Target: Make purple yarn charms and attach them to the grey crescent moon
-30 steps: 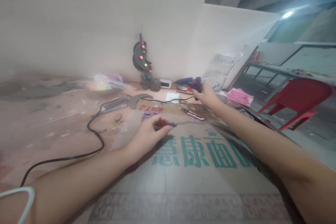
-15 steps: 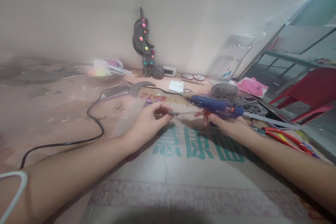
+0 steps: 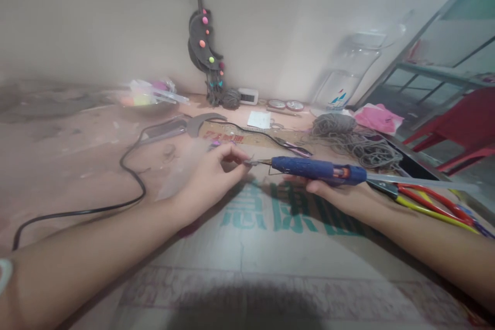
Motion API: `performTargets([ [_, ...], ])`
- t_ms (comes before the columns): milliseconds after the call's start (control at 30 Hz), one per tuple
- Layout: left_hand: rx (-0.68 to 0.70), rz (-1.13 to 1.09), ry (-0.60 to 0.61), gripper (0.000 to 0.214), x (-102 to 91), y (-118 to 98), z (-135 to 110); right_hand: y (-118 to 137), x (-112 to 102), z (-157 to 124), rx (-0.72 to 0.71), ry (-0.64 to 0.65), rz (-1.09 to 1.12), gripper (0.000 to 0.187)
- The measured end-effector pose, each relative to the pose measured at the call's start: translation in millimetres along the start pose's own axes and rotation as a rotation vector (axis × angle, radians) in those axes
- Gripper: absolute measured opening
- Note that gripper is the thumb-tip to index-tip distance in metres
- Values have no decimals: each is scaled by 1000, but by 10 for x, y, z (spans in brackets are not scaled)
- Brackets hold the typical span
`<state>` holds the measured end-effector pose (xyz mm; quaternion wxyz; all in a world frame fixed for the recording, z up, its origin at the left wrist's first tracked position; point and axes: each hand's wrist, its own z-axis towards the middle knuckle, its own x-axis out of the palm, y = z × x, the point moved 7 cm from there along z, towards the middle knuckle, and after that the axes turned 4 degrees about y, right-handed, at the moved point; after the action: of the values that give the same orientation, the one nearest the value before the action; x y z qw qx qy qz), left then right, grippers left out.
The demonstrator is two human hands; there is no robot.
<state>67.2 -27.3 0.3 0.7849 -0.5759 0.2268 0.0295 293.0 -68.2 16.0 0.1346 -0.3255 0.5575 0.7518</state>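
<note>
My right hand (image 3: 332, 195) is closed around a blue hot glue gun (image 3: 305, 166), held level with a clear glue stick (image 3: 410, 181) jutting from its back. The gun's metal nozzle points left and meets a small grey piece (image 3: 252, 162), perhaps yarn, though it is too small to make out fully. My left hand (image 3: 222, 172) pinches that grey piece between thumb and fingertips. Both hands are above a cardboard sheet (image 3: 247, 247) with green printed characters.
Pliers with red handles (image 3: 429, 201) lie beside my right forearm. Grey yarn (image 3: 336, 126) sits behind, near a clear plastic jug (image 3: 344, 77). A black cord (image 3: 135, 175) curves across the left side. A grey crescent ornament with pompoms (image 3: 203, 44) is against the wall.
The glue gun has levelled and its nozzle has come to the grey piece in my left hand. The grey strand between my hands no longer shows. The view has shifted slightly.
</note>
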Motion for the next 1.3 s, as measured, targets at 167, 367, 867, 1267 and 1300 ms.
performTargets([
  [167,-9,-2,3,8,5,26,5,-19,26,10,-20,44,-66,30],
  [367,-14,-15,16,10,25,69,11,-29,-11,4,-20,-35,-111,32],
  [867,-13,-36,24,8,29,65,3,-42,-8,11,12,-54,-153,33],
  [1267,-9,-39,31,10,35,46,1,-41,-17,-11,15,-78,-239,37],
  [1300,-7,-38,32,10,36,42,3,-44,-20,-11,19,-80,-237,36],
])
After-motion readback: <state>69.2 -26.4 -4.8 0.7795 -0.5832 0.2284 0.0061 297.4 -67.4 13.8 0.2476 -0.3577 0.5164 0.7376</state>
